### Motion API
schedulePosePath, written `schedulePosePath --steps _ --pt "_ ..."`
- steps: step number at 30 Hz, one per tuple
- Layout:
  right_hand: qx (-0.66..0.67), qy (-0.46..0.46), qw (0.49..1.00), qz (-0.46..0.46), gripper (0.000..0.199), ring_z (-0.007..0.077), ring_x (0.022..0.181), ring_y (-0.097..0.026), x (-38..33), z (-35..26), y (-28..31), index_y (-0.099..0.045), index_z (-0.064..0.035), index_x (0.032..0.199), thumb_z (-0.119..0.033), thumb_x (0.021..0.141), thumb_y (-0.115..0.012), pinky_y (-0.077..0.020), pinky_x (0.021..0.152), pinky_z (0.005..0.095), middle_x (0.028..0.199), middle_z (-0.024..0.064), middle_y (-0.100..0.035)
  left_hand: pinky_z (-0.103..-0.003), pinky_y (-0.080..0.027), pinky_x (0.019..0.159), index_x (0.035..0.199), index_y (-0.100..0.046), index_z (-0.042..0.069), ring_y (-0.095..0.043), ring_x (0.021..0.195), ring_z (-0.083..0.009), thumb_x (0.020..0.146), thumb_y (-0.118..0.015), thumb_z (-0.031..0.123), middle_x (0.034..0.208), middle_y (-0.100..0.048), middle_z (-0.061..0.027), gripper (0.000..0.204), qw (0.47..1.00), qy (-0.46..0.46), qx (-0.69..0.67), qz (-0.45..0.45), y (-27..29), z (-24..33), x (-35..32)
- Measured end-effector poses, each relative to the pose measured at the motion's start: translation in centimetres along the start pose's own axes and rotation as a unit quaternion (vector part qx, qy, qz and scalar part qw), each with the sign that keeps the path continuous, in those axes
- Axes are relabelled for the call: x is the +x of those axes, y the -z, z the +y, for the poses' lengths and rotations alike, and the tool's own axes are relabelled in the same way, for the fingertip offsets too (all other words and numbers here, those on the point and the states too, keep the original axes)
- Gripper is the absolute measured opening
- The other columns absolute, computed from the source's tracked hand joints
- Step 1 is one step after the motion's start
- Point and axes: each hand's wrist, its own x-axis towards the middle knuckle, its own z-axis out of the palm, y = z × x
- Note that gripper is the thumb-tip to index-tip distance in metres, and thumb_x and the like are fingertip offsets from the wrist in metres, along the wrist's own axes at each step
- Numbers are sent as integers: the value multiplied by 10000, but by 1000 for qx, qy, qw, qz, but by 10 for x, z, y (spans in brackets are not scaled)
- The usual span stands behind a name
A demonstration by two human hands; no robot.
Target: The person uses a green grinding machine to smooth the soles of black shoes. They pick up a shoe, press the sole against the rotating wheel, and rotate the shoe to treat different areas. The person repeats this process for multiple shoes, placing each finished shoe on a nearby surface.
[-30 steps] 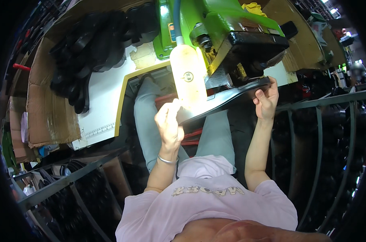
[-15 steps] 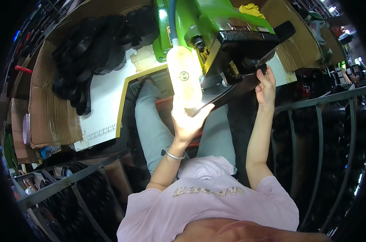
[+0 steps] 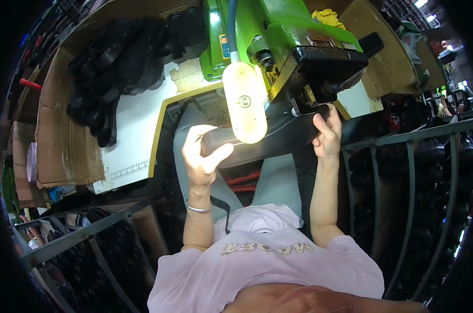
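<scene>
A long, flat dark piece (image 3: 281,138), smooth and slightly curved, spans between my hands above my lap. My left hand (image 3: 199,156) grips its left end, thumb on the near side and fingers on the far side. Closed around the right end is my right hand (image 3: 328,135), just below the black head of a green machine (image 3: 299,31). The piece's far edge lies close under that head; whether it touches is hard to see. A glowing oval lamp (image 3: 244,104) hangs in front and hides part of the piece.
On the left, a cardboard box (image 3: 72,156) and a white tabletop (image 3: 129,135) with a yellow edge carry a pile of black curved pieces (image 3: 122,62). Another cardboard box and a yellow cloth (image 3: 328,18) are behind the machine. Metal racks (image 3: 411,172) flank me on both sides.
My left hand has moved left, out from under the lamp, and the dark piece now lies more level. My right hand has come lower and slightly left.
</scene>
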Motion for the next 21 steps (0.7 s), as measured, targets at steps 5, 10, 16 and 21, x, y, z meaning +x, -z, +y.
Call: schedulePosePath --steps 5,10,16,21 --pt "9 -38 999 -18 337 24 597 -539 -10 20 -18 -481 -46 1110 -51 853 -698 -321 341 142 914 47 -614 -256 -496 786 1034 -586 -8 -618 833 -147 665 -749 -39 922 -629 -70 404 999 33 -6 38 32 1 -8" --pt "2 -52 998 -28 372 59 671 -574 -23 38 -37 -486 -24 1119 -13 825 -716 -373 371 161 939 53 -610 -252 -506 785 1053 -551 -10 -619 833 -129 696 -757 -30 918 -634 -74 413 997 52 -15 49 66 5 -23" --pt "-45 30 998 20 350 71 662 -568 -4 16 3 -526 -20 1153 -1 838 -679 -402 402 173 928 50 -622 -275 -510 784 1042 -512 40 -593 879 -133 630 -885 21 965 -590 -41 557 992 11 124 -24 28 -11 -30" --pt "-101 35 992 65 298 15 567 -521 37 -33 50 -554 -45 1132 -109 876 -693 -320 377 151 896 9 -623 -291 -514 793 1017 -534 32 -606 855 -132 638 -910 98 949 -614 -58 538 987 -94 130 -18 -47 -67 -12"
